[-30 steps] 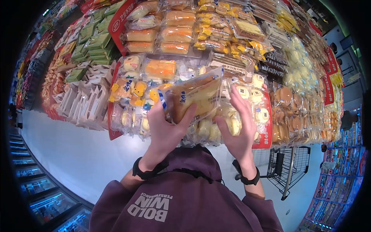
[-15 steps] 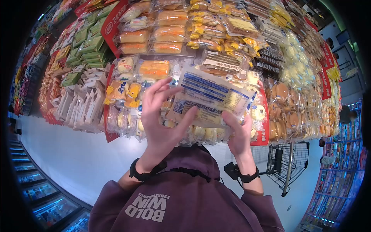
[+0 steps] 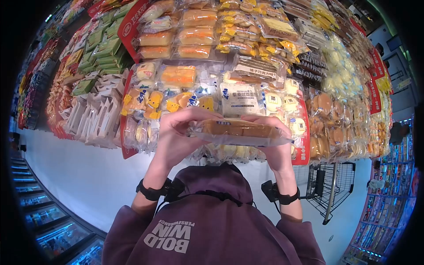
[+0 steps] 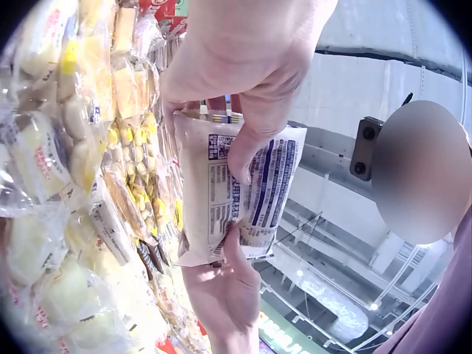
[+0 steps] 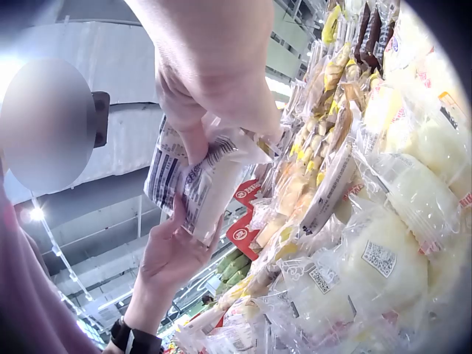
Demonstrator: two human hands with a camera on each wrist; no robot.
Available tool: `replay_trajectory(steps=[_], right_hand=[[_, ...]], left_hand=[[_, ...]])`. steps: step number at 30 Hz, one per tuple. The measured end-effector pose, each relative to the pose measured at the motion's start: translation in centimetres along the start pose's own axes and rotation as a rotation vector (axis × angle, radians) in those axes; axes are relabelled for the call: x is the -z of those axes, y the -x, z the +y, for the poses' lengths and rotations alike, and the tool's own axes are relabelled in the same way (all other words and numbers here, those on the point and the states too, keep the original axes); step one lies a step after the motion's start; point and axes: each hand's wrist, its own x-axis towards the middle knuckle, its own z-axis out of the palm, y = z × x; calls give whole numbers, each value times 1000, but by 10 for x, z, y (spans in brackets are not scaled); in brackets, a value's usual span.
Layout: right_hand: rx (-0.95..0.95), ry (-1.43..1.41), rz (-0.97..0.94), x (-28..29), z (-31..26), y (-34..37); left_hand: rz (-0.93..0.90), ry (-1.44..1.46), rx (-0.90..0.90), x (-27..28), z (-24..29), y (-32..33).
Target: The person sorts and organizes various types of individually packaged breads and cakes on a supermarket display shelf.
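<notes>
A bread packet [image 3: 240, 129] in clear wrap is held up in front of the chest, its narrow side facing up, with brown bread showing through. My left hand [image 3: 172, 139] grips its left end, fingers behind and thumb on the near face. At the opposite end my right hand [image 3: 278, 150] holds it the same way. In the left wrist view the packet [image 4: 199, 162] turns its printed back, with blue text and a square code, toward the head. Both thumbs press on this printed side, which the right wrist view also shows.
Wrapped breads [image 3: 194, 35] fill the sloping display ahead. A flat white-labelled packet [image 3: 240, 98] lies just beyond the hands. Red signboards [image 3: 132, 28] divide the sections, with green packets [image 3: 108, 53] at left. A wire shopping cart [image 3: 331, 190] stands at the right.
The packet has turned from its front to its printed back, then tipped so its narrow side faces up. My left hand, spread loosely beside it half a second ago, now grips its left end.
</notes>
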Motion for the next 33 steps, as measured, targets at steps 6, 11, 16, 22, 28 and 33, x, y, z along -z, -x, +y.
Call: replay_trajectory(steps=[6,11,16,22,28,33], right_hand=[[149,120,-60,0,-3,-2],[-148,131,115,-1,-17,6],[-191,-3,134,9,-20,5],[-199,-185,160,34,-12,27],[-112,-245,112,40,5,39],[-185,-501,309,44,-5,38]], left_hand=[[-37,-57,-99,5,-10,-4],[85,232,281,-18,1,0],[87,277,360,-36,-5,-4],[133,358,412,-59,-7,-11],[236,379,430,-99,-2,-31],[195,247,373,-123,1,-44]])
